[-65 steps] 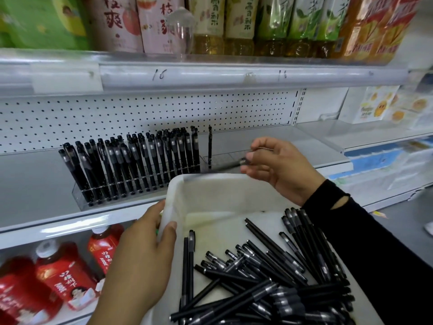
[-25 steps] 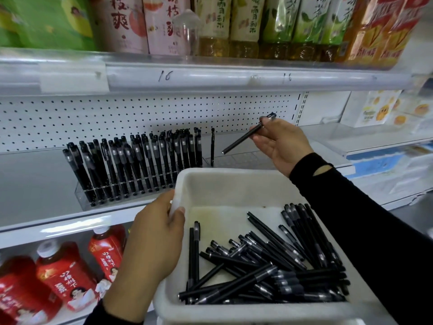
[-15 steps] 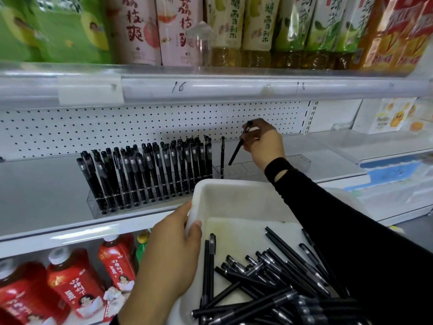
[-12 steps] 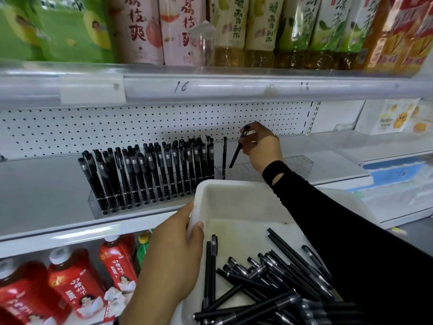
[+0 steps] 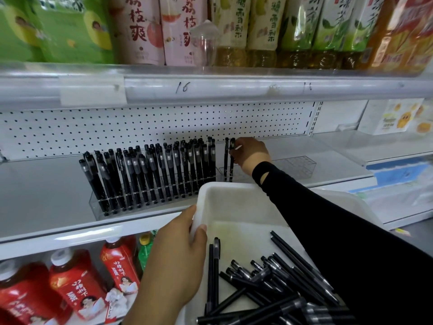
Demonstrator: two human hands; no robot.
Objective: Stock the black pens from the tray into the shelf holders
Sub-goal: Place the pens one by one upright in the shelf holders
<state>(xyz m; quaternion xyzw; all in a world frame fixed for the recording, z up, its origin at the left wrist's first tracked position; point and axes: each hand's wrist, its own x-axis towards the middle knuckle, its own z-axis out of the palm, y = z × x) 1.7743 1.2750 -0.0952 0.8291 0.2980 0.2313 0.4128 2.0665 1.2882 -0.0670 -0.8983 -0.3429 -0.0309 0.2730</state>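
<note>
Your right hand (image 5: 251,154) pinched pen (image 5: 232,158). Tilted half a second before, pen now stood upright in right holder (image 5: 295,165), beside lone pen (image 5: 226,158). Your left hand (image 5: 178,256) gripped tray (image 5: 236,195) rim. Left holder (image 5: 98,207) looked full. Heap of pens (image 5: 269,289) lay in tray: stocking far from done.

You can read a handwritten "16" on the price rail (image 5: 234,89), left of its middle; a fainter "16" sits further right on it; above the rail, pink cartons (image 5: 140,31) show "枝爽"; pale bottles (image 5: 241,26) show "雪梨".

Right hand (image 5: 251,153) outstretched, left hand (image 5: 178,259) curled
</note>
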